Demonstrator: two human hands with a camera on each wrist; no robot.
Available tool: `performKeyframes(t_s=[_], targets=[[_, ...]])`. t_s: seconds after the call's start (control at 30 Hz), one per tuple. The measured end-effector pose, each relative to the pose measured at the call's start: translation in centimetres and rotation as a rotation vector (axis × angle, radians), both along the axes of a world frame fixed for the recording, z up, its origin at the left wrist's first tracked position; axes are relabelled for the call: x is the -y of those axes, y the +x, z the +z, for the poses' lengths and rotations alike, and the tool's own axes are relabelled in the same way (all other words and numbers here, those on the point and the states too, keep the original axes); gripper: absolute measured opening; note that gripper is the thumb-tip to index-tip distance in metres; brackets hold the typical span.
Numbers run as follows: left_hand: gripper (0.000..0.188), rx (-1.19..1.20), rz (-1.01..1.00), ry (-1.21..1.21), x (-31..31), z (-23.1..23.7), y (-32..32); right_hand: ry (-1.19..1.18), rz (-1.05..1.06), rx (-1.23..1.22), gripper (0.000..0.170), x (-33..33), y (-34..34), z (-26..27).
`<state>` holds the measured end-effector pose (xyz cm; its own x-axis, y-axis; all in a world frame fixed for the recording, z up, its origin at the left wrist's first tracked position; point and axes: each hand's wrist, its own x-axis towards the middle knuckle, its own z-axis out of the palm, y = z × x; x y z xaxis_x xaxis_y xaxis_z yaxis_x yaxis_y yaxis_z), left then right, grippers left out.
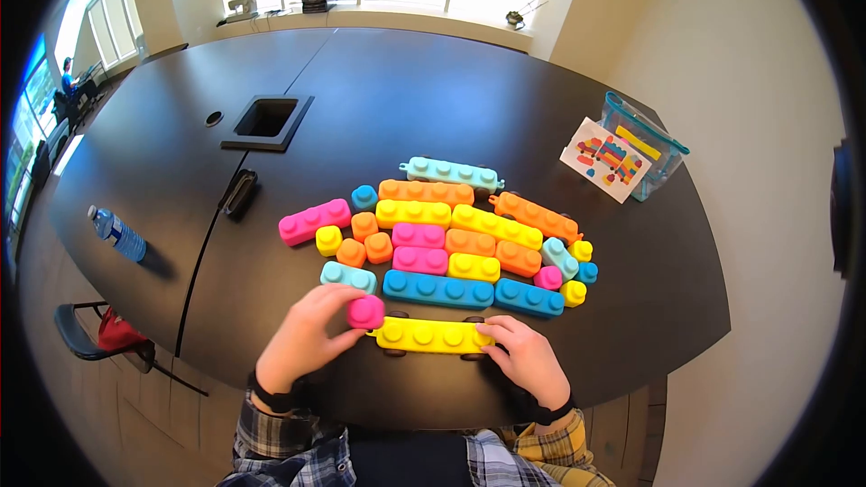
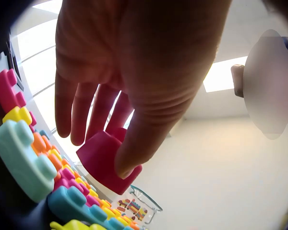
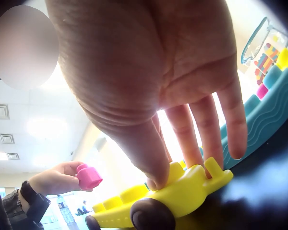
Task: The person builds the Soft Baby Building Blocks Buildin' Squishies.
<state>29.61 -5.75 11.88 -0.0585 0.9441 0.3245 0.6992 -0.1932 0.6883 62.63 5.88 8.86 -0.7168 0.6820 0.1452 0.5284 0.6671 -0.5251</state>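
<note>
A small pink block (image 1: 366,312) is pinched between the thumb and fingers of my left hand (image 1: 311,329). It is held over the left end of a yellow wheeled block base (image 1: 431,335), which has a row of studs on top and dark wheels. My right hand (image 1: 528,359) grips the right end of that base, thumb on the near side. In the left wrist view the pink block (image 2: 103,158) hangs tilted from the fingertips. The right wrist view shows the yellow base (image 3: 182,191) with its hitch at the near end.
Beyond the base lie rows of blocks, including long blue ones (image 1: 438,289) and a light blue one (image 1: 348,277). Orange (image 1: 537,216) and light teal (image 1: 451,173) wheeled bases sit farther back. A picture card (image 1: 604,160) leans on a clear bag (image 1: 663,158); a water bottle (image 1: 117,234) lies left.
</note>
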Motion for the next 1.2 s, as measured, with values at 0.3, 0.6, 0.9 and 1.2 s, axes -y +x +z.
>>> performKeyframes(t_s=[0.3, 0.6, 0.9, 1.2], targets=[[0.043, 0.058, -0.137, -0.133, -0.6, -1.5, 2.5, 0.021, -0.013, -0.012, 0.029, 0.1, 0.0, -0.3], [0.042, 0.079, -0.114, -0.117, -1.1, -2.3, 2.9, 0.040, -0.017, -0.004, 0.030, 0.1, -0.2, -0.3], [0.039, 0.045, -0.036, -0.098, -0.9, -2.9, 3.5, 0.030, -0.026, -0.004, 0.030, 0.2, -0.3, -0.3], [0.058, -0.108, 0.161, 0.076, -2.7, -1.7, -4.6, 0.040, -0.008, 0.006, 0.030, 0.0, -0.1, -0.3]])
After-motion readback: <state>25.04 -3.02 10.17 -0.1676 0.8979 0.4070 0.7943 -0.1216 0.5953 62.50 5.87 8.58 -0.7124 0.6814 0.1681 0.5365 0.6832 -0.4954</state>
